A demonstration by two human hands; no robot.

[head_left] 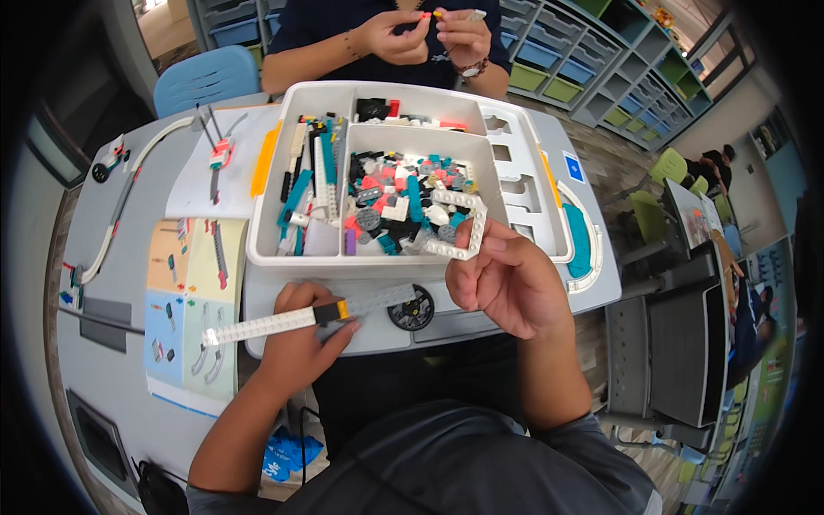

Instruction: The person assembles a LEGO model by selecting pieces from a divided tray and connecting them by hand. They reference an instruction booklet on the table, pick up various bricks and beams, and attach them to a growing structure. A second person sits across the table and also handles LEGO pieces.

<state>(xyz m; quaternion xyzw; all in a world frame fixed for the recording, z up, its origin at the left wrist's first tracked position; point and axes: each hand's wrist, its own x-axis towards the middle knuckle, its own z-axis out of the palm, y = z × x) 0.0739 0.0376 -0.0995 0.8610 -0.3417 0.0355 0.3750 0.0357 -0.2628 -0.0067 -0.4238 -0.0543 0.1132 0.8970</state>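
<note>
My left hand (292, 356) grips a long assembly of building pieces at the table's near edge. It has a white studded beam (262, 327), a black and yellow joint piece (333, 312) and a light grey beam (378, 300). The grey end overlaps a black wheel (410, 309); whether they are joined I cannot tell. Raised over the front right of the parts box (369, 264), my right hand (519, 287) pinches a white bent beam with holes (476, 236) between thumb and fingers. Behind that beam lie mixed loose bricks (386, 197) in the box.
An instruction booklet (193, 300) lies open on the left. Beyond it are a small red and grey build (221, 154) and a long curved white build (120, 210). Curved white and teal pieces (584, 245) lie right of the box. Across the table, a person's hands (399, 39) hold small pieces.
</note>
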